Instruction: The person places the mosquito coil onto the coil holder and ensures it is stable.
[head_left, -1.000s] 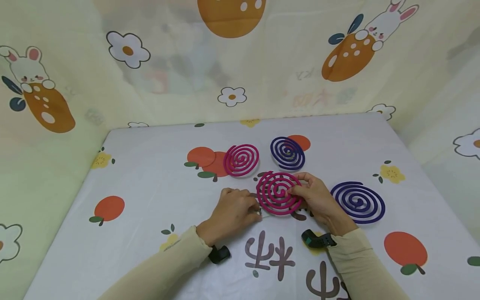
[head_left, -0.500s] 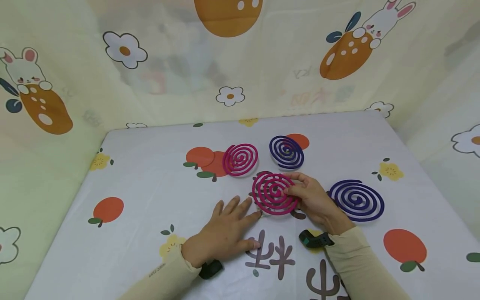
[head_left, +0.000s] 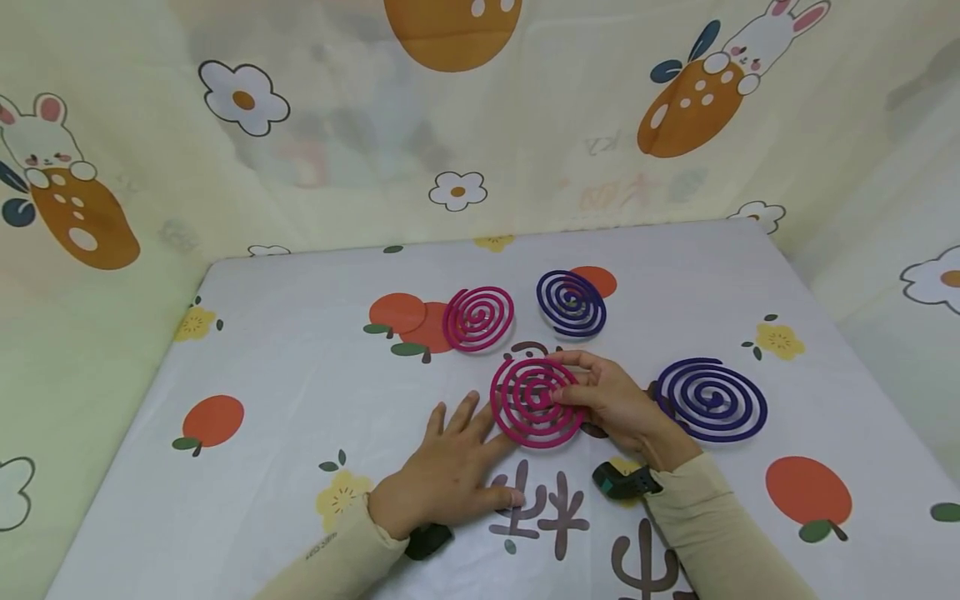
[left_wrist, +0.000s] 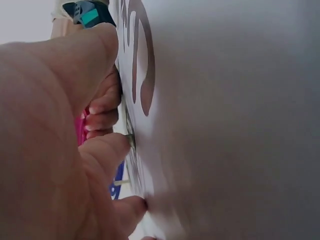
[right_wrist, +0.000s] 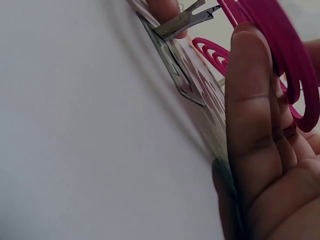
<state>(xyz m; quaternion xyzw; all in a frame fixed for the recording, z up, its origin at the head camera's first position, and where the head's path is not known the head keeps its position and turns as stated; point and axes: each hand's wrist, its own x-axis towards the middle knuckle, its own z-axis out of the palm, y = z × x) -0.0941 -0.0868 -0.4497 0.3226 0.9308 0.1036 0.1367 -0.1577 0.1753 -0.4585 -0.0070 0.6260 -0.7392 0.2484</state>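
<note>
My right hand (head_left: 618, 408) pinches a pink mosquito coil (head_left: 538, 397) by its right side, thumb on top, and holds it tilted above the table. In the right wrist view a thin metal coil stand (right_wrist: 184, 22) with a forked upright prong stands just beside the coil, under my left fingertips; whether coil and prong touch, I cannot tell. My left hand (head_left: 442, 483) lies with spread fingers on the table, fingertips at the stand's flat base. From the head view the stand is hidden. Close up in the left wrist view, left fingers (left_wrist: 105, 150) press down on the tabletop.
Another pink coil (head_left: 480, 317) and a purple coil (head_left: 572, 301) sit raised and tilted at the back. A second purple coil (head_left: 714, 402) is right of my right hand. A printed cloth (head_left: 285, 333) covers the table; patterned curtains (head_left: 360, 192) enclose it.
My left hand has gone from curled fingers beside the coil to spread fingers flat on the table. My right hand has brought the pink coil slightly left and nearer to me.
</note>
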